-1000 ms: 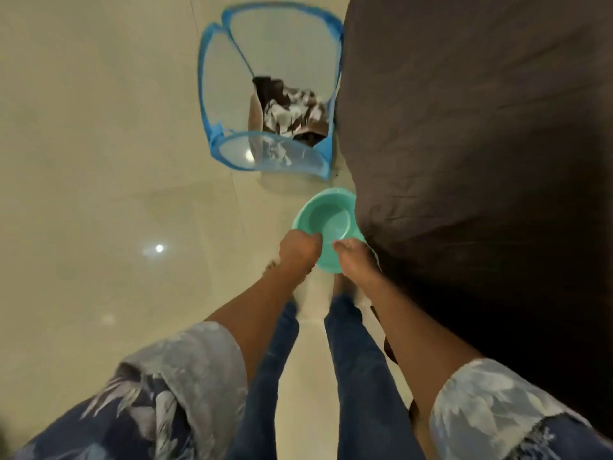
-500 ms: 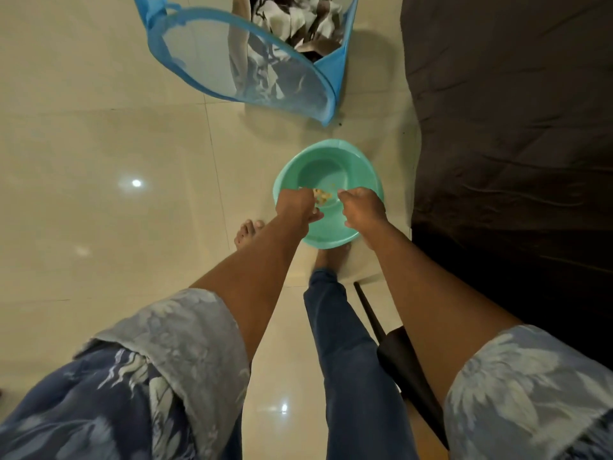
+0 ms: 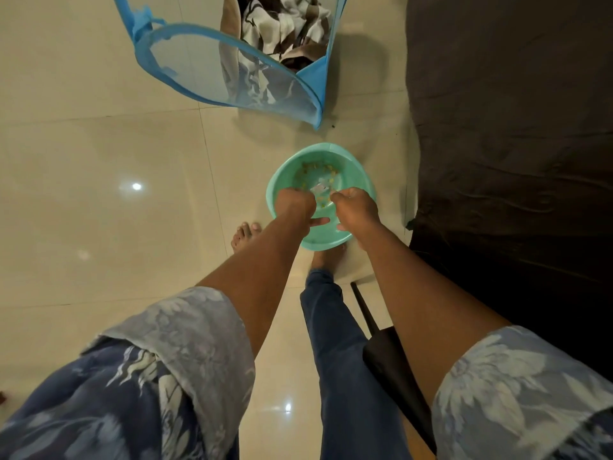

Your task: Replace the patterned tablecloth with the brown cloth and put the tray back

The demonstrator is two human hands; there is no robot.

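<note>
Two hands hold one green tray (image 3: 356, 169), bowl-shaped, at its near rim. L hand (image 3: 295, 204): fingers curled over the near-left rim, one digit sticking out toward the R along the inner wall. R hand (image 3: 356, 207): fingers curled over the near-right rim, knuckles up. Both grip it; the hands sit close together, not touching.

Tray contents: small yellowish bits (image 3: 318, 169) scattered over the bottom, plus a pale patch near ctr; too small to identify.

Tray position: out in front of the person over the tiled floor (image 3: 99, 161), covering part of one of the bare feet (image 3: 245, 232), just L of the brown cloth (image 3: 514, 111). It is not on the cloth.

Brown cloth: spread over the surface filling the R side of view, creased, its edge hanging down.

Patterned tablecloth (image 3: 285, 24): crumpled, brown-and-white, inside the blue mesh hamper (image 3: 212, 31), which stands on the floor beyond the tray, near it but apart.

Near edge of view: floral sleeves (image 3: 185, 343) pushed up the forearms, blue trouser legs, a dark chair part (image 3: 391, 360) under the R arm.
</note>
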